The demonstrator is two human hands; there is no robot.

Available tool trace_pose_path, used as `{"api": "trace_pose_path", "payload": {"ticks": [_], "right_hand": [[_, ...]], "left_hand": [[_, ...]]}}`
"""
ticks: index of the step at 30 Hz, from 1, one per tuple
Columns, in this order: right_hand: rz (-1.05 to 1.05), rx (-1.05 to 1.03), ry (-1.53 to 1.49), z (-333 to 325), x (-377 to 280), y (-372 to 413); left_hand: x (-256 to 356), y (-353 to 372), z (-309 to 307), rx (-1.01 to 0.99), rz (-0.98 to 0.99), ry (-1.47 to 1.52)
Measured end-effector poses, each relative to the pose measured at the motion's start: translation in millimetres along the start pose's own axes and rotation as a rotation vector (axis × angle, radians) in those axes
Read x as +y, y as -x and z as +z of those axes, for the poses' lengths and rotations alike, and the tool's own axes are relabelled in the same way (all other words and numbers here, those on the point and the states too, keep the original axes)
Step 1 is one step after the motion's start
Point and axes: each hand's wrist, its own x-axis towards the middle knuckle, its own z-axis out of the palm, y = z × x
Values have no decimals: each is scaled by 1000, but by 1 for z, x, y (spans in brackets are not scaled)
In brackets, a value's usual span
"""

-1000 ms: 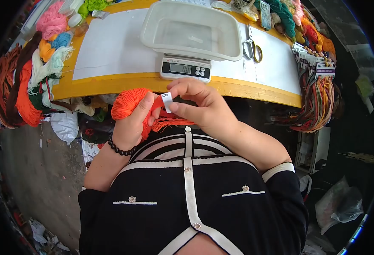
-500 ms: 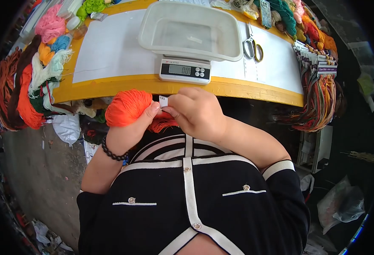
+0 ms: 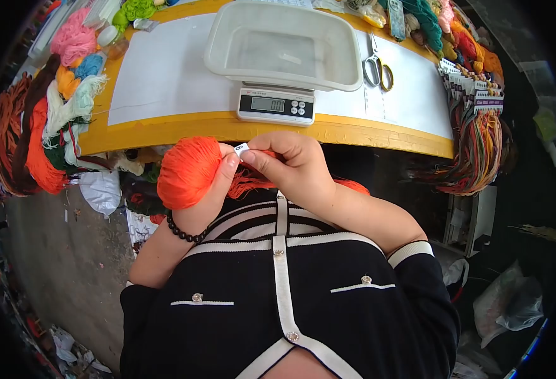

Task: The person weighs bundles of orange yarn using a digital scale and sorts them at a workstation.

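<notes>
A thick bundle of bright orange thread (image 3: 188, 174) bulges over my left hand (image 3: 210, 189), which is closed around it below the table's front edge. Between my two hands is a small white tag (image 3: 241, 149) with a dark printed mark. My right hand (image 3: 300, 165) pinches the tag between thumb and fingers, and my left fingertips meet its other side. Loose orange strands (image 3: 253, 183) hang beneath my hands, and more show under my right forearm. Whether my right fingers also hold thread is hard to see.
On the yellow-edged table (image 3: 183, 134), a digital scale (image 3: 275, 104) carries a translucent plastic tub (image 3: 284, 47). Scissors (image 3: 377, 69) lie to its right. Coloured yarn skeins (image 3: 72, 41) crowd the left, and carded thread bundles (image 3: 480, 126) hang at the right edge.
My right hand has turned so its thumb lies on top, and the tag has tilted with its mark showing larger. More orange strands show under my right forearm.
</notes>
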Motion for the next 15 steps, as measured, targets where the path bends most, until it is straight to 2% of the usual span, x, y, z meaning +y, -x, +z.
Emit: {"api": "trace_pose_path", "payload": {"ticks": [2, 4, 5, 7, 8, 9, 11, 12, 13, 15], "right_hand": [[-440, 56, 380, -5, 0, -1], [-513, 33, 467, -8, 0, 0], [-588, 12, 554, -9, 0, 0], [-592, 36, 491, -5, 1, 1], [-595, 62, 427, -3, 2, 2], [-591, 63, 427, 0, 4, 3], [114, 15, -392, 5, 7, 3], [152, 15, -410, 6, 8, 1], [152, 16, -410, 5, 7, 0], [-87, 25, 281, 2, 5, -1]], "left_hand": [[-5, -1, -2, -14, -61, -12], [-19, -6, -7, -164, -558, 811], [-21, -6, -9, -163, -559, 811], [-20, -7, -12, -330, -853, 1196], [-15, -7, -9, -230, -844, 1179], [-15, -6, -7, -230, -847, 1180], [-14, -5, -3, -130, -411, 479], [-11, -8, 1, -86, -29, 63], [-16, -7, 3, -86, -30, 64], [-27, -4, 8, 30, 224, -248]]}}
